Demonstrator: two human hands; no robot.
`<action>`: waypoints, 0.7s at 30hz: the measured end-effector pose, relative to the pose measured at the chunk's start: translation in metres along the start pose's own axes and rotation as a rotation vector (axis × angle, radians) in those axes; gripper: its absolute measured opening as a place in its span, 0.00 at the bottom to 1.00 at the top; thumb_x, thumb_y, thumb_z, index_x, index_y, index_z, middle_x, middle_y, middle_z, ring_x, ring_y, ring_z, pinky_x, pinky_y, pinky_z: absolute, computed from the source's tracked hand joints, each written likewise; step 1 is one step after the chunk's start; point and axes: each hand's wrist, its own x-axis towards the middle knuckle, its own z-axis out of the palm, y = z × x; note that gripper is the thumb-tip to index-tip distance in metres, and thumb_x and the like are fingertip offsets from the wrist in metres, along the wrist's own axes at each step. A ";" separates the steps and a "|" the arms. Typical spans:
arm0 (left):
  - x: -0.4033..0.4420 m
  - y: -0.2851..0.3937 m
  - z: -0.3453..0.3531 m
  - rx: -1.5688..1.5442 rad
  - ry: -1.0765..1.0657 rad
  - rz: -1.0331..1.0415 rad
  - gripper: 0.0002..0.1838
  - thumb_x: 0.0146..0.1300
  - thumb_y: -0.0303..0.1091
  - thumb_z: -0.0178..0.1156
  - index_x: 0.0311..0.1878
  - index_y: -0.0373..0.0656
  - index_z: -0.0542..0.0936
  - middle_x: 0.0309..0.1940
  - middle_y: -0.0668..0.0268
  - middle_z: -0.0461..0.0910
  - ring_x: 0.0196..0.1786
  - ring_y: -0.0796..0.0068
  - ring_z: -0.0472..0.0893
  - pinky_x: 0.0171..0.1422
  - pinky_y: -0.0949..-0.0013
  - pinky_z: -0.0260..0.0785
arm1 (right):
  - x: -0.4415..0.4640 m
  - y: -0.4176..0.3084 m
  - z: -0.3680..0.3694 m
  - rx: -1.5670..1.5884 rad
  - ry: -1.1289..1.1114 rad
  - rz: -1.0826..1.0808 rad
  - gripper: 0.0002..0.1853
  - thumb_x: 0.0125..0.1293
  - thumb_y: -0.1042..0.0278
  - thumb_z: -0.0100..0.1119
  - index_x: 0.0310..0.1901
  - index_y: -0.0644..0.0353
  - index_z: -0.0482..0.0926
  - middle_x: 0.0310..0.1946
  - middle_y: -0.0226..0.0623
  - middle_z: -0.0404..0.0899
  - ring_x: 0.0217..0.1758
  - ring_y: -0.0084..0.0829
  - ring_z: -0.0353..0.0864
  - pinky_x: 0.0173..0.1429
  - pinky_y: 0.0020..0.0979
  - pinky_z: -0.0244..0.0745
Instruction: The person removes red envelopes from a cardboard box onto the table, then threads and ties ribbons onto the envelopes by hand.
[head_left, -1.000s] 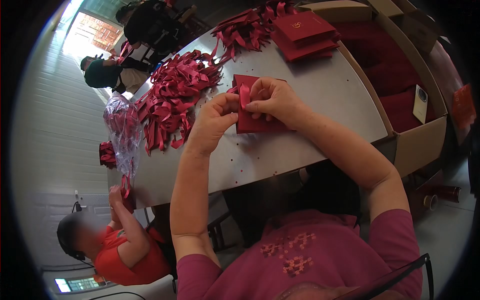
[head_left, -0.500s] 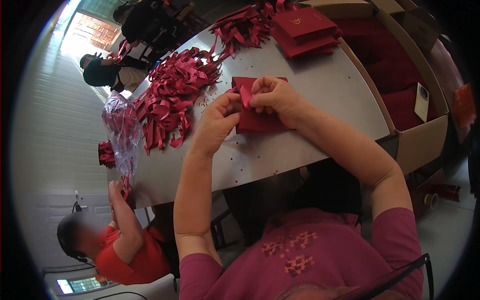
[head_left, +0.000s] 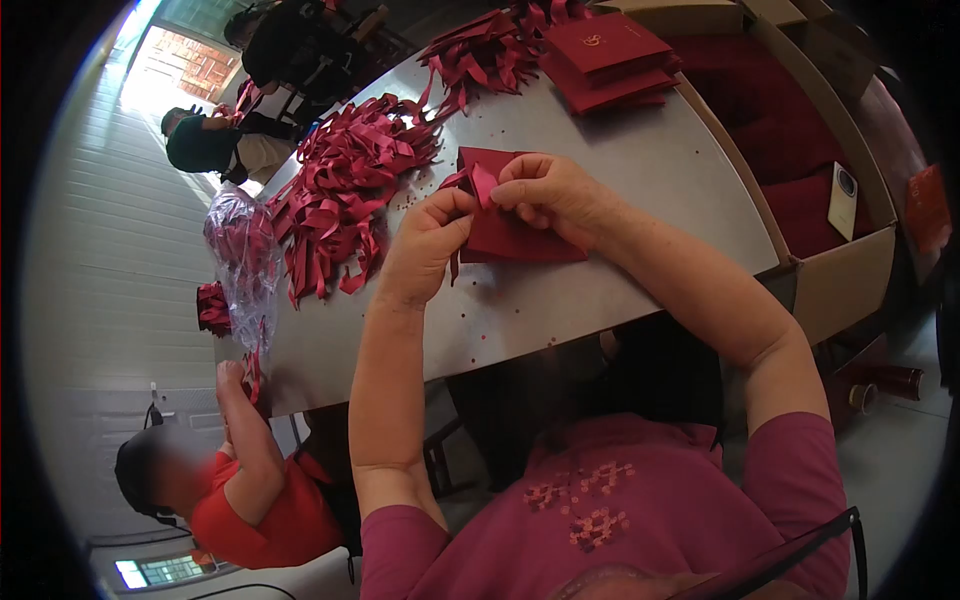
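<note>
A dark red paper bag (head_left: 520, 240) lies on the metal table in front of me, with a pink-red ribbon (head_left: 483, 184) at its upper left part. My left hand (head_left: 428, 245) is closed at the bag's left edge, its thumb and fingers pinching ribbon there. From the right, my right hand (head_left: 550, 198) pinches the ribbon between thumb and forefinger, over the bag. A strip of ribbon hangs below my left fingers. What lies under the fingertips is partly hidden.
Ribbon heaps (head_left: 350, 180) lie on the metal table (head_left: 620, 210) at left and back. Stacked red bags (head_left: 605, 60) stand behind. At right a cardboard box (head_left: 845, 280) holds red material and a phone (head_left: 842, 205). A co-worker in red (head_left: 265, 505) sits at left; others work farther back.
The bag has shifted and tilted slightly. The ribbon between my hands has changed shape, and a strip now hangs below my left hand. My right hand has moved slightly left.
</note>
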 end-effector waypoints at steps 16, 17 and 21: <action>0.000 -0.016 -0.003 -0.058 0.010 0.059 0.11 0.56 0.16 0.59 0.40 0.39 0.82 0.37 0.72 0.80 0.39 0.84 0.78 0.45 0.81 0.69 | -0.002 0.009 0.001 -0.160 -0.071 0.027 0.10 0.51 0.80 0.70 0.35 0.56 0.82 0.31 0.26 0.81 0.29 0.17 0.74 0.31 0.18 0.65; -0.001 -0.017 -0.002 -0.033 0.024 0.083 0.10 0.56 0.16 0.58 0.40 0.39 0.82 0.37 0.72 0.80 0.40 0.84 0.77 0.46 0.81 0.69 | -0.001 0.010 0.001 -0.158 -0.070 0.027 0.10 0.51 0.80 0.70 0.35 0.56 0.82 0.31 0.26 0.81 0.29 0.17 0.74 0.31 0.18 0.65; -0.002 -0.011 0.001 0.234 0.051 0.265 0.08 0.54 0.16 0.58 0.36 0.37 0.81 0.36 0.71 0.81 0.43 0.81 0.78 0.50 0.77 0.69 | 0.000 0.011 0.001 -0.148 -0.083 0.014 0.10 0.52 0.80 0.70 0.35 0.56 0.81 0.33 0.26 0.81 0.32 0.17 0.76 0.32 0.19 0.67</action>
